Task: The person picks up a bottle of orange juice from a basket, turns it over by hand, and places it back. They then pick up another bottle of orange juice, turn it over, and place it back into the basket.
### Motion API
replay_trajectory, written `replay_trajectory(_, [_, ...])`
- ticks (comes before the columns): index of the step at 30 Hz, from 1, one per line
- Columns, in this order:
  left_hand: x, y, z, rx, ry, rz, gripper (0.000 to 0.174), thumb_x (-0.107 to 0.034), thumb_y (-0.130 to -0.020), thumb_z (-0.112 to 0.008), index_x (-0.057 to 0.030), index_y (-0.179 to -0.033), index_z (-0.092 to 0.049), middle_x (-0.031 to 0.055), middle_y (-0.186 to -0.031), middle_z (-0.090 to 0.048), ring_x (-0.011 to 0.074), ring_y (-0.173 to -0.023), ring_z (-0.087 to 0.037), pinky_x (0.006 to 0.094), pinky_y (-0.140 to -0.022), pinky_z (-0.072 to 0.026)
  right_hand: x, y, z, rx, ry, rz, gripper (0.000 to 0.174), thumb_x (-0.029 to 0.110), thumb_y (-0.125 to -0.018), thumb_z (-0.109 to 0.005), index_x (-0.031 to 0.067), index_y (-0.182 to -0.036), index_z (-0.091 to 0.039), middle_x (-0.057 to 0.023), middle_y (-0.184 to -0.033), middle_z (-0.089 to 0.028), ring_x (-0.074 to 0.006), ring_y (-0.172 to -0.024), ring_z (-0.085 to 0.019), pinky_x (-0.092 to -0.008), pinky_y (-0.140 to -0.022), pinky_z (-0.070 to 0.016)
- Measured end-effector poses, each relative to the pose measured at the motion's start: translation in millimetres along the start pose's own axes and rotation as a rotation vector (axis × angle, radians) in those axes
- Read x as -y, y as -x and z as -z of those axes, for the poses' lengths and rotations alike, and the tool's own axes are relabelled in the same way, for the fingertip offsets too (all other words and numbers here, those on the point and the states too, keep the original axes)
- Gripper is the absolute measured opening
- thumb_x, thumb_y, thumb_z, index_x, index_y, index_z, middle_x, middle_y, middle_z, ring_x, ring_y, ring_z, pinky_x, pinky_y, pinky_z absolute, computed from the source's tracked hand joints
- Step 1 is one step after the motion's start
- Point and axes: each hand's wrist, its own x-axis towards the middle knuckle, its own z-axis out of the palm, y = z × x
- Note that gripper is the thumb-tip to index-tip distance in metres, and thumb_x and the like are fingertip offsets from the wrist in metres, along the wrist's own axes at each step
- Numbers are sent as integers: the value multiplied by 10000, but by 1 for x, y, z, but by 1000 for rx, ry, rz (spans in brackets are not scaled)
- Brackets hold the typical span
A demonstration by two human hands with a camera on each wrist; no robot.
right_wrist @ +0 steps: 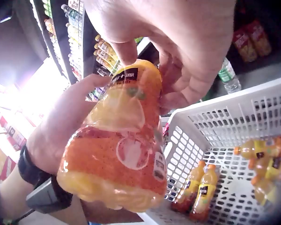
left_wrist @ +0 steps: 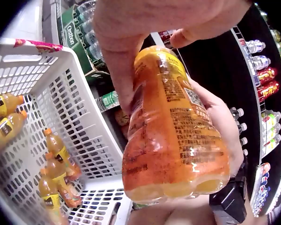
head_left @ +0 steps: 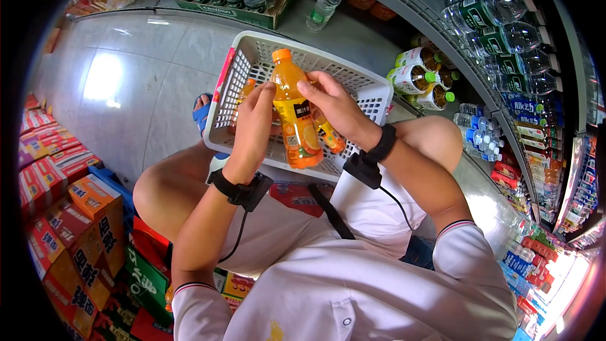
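Both hands hold a bottle of orange juice drink (head_left: 293, 117) upright over a white perforated plastic basket (left_wrist: 100, 154). It has an orange cap and a yellow label with dark lettering. My left hand (head_left: 254, 123) grips its upper part from the left. On the opposite side, the fingers and thumb of my right hand (head_left: 339, 106) grip it near the shoulder. Smaller orange juice bottles lie inside the basket, several at one end (left_wrist: 56, 173) and a pair (right_wrist: 203, 192) at the other. The held bottle hides part of the basket's inside in the head view.
Behind the basket, a green carton of water bottles (head_left: 227, 12) and a single water bottle (head_left: 324, 7) stand on a low shelf. Drink shelves (head_left: 505, 50) curve along the right. Stacked orange cartons (head_left: 82, 240) are at the left. The person's knees (head_left: 161, 180) flank the basket.
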Motion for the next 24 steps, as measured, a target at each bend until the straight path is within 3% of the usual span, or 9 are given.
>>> replay_trajectory(10, [3,-2,0,-4,-15,-26,515,-435,-1003,-472,-12,-1290,-533,74,-1085,-639,133,-855,-675,267,-676,-567,-2,-1,1,4,19,5,415,335,-1024,-547,9,-1276,-504,-29,-1099,-594,-63,-957,-569,-228,-814,-483])
replay_trajectory(16, [-3,3,-3,-6,30,34,477,-446,-992,-480,-43,-1236,-557,64,-1052,-643,132,-805,-678,256,-614,-544,-2,-1,0,-23,-2,-20,419,361,-1024,-540,12,-1256,-524,-19,-1067,-595,-57,-924,-563,-222,-794,-477])
replay_trajectory(19, [-9,7,-6,-9,63,91,493,-388,-996,-476,-2,-1290,-563,56,-1077,-613,121,-811,-626,265,-640,-572,0,-1,0,-42,29,-51,418,378,-1024,-533,15,-1232,-542,-14,-1042,-595,-55,-908,-560,-219,-780,-473])
replay_trajectory(24, [-7,6,-7,13,104,126,464,-387,-995,-467,-17,-1256,-568,55,-1077,-583,144,-830,-651,272,-642,-585,-8,-5,2,-63,77,-2,402,391,-1024,-523,25,-1186,-564,-2,-999,-590,-48,-865,-550,-210,-731,-463])
